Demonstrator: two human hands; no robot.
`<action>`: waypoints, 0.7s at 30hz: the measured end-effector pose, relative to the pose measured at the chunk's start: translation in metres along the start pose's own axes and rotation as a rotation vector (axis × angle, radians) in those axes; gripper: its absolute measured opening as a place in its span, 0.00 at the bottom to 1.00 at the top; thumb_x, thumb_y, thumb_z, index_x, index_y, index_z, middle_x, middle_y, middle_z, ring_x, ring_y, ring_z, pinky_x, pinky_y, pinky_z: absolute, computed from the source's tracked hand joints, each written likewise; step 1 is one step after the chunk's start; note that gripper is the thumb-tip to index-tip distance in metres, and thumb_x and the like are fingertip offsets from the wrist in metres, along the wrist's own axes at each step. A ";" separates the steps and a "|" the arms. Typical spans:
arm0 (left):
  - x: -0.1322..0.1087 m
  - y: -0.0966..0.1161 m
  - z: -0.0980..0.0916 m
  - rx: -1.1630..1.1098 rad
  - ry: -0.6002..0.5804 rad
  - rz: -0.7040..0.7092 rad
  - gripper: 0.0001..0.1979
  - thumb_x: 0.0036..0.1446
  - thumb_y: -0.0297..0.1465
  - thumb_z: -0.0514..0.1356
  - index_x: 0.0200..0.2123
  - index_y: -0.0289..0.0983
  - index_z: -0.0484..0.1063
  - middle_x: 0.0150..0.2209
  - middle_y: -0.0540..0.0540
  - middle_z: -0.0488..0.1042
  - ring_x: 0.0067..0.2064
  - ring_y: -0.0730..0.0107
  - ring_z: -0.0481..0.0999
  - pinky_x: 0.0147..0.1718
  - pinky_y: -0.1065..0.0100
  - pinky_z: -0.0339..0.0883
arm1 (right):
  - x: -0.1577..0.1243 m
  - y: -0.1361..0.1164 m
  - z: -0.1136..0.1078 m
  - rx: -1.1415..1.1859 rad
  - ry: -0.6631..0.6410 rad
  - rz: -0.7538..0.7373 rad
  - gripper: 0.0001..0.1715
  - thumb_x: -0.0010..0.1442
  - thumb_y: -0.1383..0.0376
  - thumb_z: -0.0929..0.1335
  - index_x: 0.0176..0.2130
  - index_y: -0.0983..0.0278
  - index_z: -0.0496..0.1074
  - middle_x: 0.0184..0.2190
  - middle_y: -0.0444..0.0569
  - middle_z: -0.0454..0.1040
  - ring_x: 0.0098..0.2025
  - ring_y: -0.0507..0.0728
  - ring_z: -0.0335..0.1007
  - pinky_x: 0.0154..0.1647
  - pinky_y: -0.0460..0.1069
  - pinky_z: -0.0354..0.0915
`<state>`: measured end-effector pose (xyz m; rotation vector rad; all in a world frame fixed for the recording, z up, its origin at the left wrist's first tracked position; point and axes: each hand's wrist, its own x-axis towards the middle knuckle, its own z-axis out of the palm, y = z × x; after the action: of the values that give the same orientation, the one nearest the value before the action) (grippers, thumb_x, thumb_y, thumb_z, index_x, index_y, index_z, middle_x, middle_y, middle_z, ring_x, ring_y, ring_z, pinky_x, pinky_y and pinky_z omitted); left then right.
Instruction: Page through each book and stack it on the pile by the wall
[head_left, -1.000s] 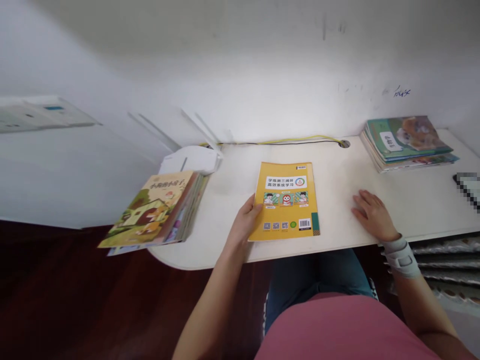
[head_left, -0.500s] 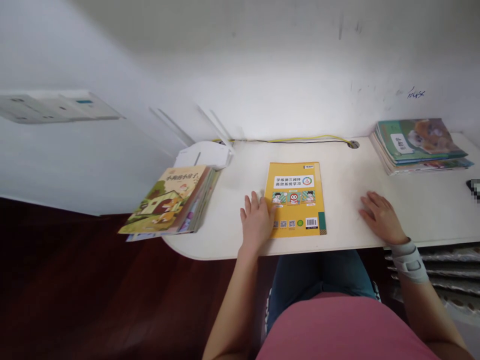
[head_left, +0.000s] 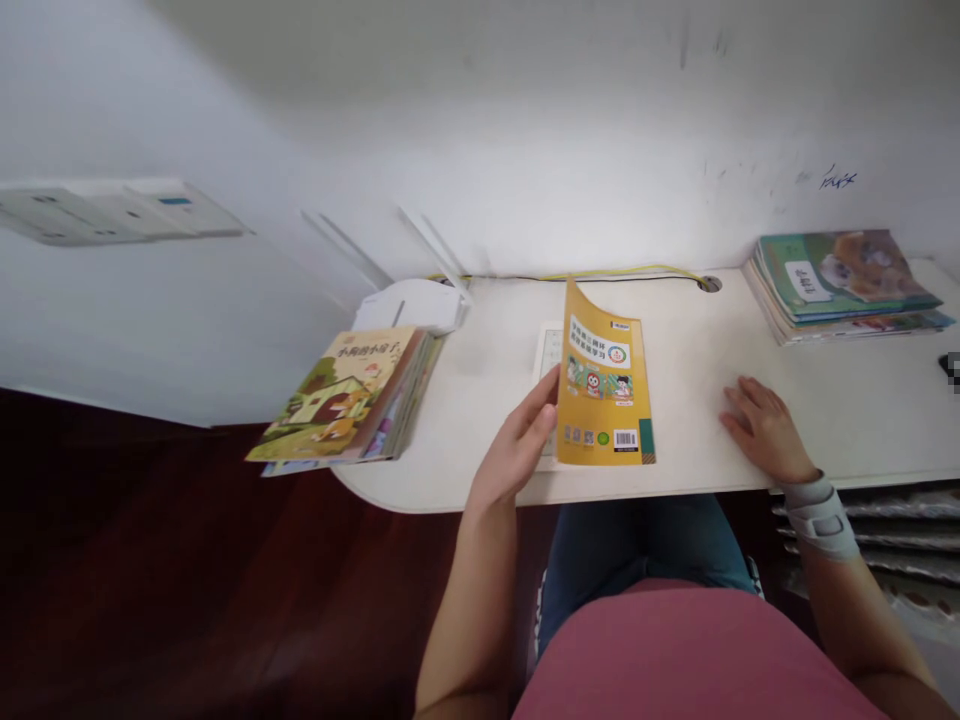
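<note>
A yellow workbook [head_left: 604, 400] lies on the white desk in front of me, its back cover facing up. The left edge of that cover is raised and bowed, and a strip of printed page shows beneath it. My left hand [head_left: 517, 440] grips the raised edge, the fingers partly hidden behind the cover and the thumb at its border. To the right of the workbook, my right hand [head_left: 769, 430] rests on the desktop, fingers stretched out and holding nothing. A grey wrist brace [head_left: 823, 520] wraps the right wrist.
On the left a stack of picture books [head_left: 337, 400] overhangs the desk edge [head_left: 420, 490], beside a white router [head_left: 409, 305] with antennas. Another stack of books [head_left: 847, 285] sits at the back right. A yellow cable [head_left: 622, 271] runs along the wall to a desk hole.
My left hand has taken hold of the workbook's left cover edge and lifted it rightward, uncovering a page. My right hand stays in place on the desk.
</note>
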<state>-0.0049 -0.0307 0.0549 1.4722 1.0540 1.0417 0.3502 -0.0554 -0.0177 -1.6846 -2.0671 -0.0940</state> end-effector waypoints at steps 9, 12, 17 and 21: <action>0.002 0.016 0.081 0.478 -0.218 0.150 0.40 0.60 0.47 0.55 0.69 0.48 0.39 0.72 0.42 0.31 0.70 0.49 0.28 0.64 0.40 0.31 | 0.029 -0.108 -0.044 0.927 -0.236 0.170 0.19 0.62 0.52 0.64 0.34 0.62 0.77 0.29 0.46 0.78 0.32 0.55 0.74 0.34 0.49 0.69; -0.001 0.011 0.079 0.542 -0.231 0.191 0.41 0.60 0.46 0.56 0.69 0.50 0.35 0.72 0.42 0.30 0.70 0.48 0.27 0.64 0.39 0.34 | 0.039 -0.119 -0.041 1.067 -0.330 0.248 0.15 0.57 0.55 0.67 0.28 0.63 0.75 0.23 0.42 0.75 0.27 0.53 0.70 0.30 0.47 0.66; -0.006 0.009 0.069 0.633 -0.279 0.207 0.47 0.59 0.42 0.59 0.68 0.53 0.25 0.72 0.42 0.26 0.70 0.50 0.25 0.64 0.41 0.37 | 0.044 -0.125 -0.029 1.224 -0.411 0.338 0.11 0.54 0.58 0.67 0.26 0.63 0.72 0.20 0.40 0.71 0.24 0.50 0.66 0.28 0.47 0.64; -0.008 0.006 0.067 0.649 -0.237 0.182 0.48 0.60 0.38 0.59 0.68 0.52 0.24 0.71 0.41 0.26 0.70 0.51 0.27 0.65 0.43 0.39 | 0.042 -0.136 -0.022 1.145 -0.312 0.317 0.11 0.55 0.59 0.65 0.25 0.62 0.69 0.20 0.39 0.67 0.24 0.49 0.62 0.26 0.46 0.60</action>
<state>0.0588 -0.0546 0.0523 2.1863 1.1557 0.6389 0.2229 -0.0579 0.0503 -1.2374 -1.4482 1.2587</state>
